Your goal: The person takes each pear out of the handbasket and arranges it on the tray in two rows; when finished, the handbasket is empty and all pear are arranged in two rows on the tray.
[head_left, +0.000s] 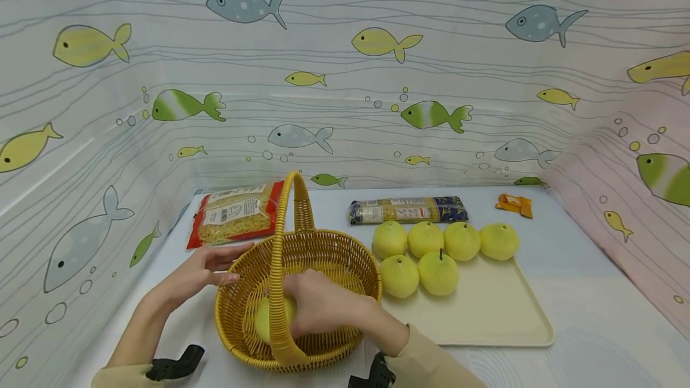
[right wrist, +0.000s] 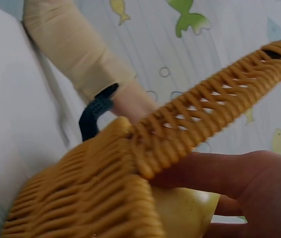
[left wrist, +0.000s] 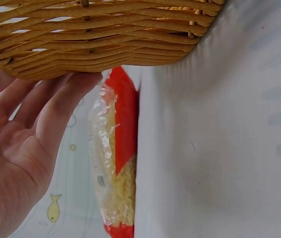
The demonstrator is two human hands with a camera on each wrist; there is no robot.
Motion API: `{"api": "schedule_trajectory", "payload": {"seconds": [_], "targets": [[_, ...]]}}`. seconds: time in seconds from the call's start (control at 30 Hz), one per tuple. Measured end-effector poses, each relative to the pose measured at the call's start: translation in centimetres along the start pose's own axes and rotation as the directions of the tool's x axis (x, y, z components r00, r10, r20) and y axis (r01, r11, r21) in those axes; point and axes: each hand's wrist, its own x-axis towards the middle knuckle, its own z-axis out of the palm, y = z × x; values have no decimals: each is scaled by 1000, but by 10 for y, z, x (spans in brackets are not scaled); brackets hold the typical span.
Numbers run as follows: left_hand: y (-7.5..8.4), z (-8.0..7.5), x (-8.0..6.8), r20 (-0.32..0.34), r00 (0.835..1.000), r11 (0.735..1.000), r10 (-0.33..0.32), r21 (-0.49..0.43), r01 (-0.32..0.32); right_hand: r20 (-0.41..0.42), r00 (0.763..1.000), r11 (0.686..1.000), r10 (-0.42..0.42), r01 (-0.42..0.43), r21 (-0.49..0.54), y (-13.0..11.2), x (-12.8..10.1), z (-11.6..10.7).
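Two hands meet at a wicker basket (head_left: pixel 323 256) on the table. Right hand (head_left: pixel 323 307) reaches inside, fingers curled round a yellow pear (head_left: pixel 264 319), half hidden behind the basket's handle (head_left: pixel 280 280). Left hand (head_left: pixel 207 268), fingers straight, presses the basket's outer wall. Six more pears (head_left: pixel 439 253) sit on a tray (head_left: pixel 496 316).

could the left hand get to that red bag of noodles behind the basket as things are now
Probably yes. The left hand rests with straight fingers against the outside of the basket and holds nothing. The red bag of noodles lies flat on the table just beyond it, with nothing in between.
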Motion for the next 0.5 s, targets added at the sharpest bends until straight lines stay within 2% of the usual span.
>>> {"api": "schedule_trajectory", "payload": {"seconds": [0.07,0.33,0.5], "targets": [[-1,0,0,1,1000,1000,2,-5,-2,3,1000,1000,18,-18,13,-1,-1,-5],[-1,0,-1,3,1000,1000,5,-7,-5,-15,1000,999,-15,15,42,3,-7,-22],[0,0,-1,3,1000,1000,-2,-6,2,-14,999,998,35,-34,61,7,-12,-32]]}}
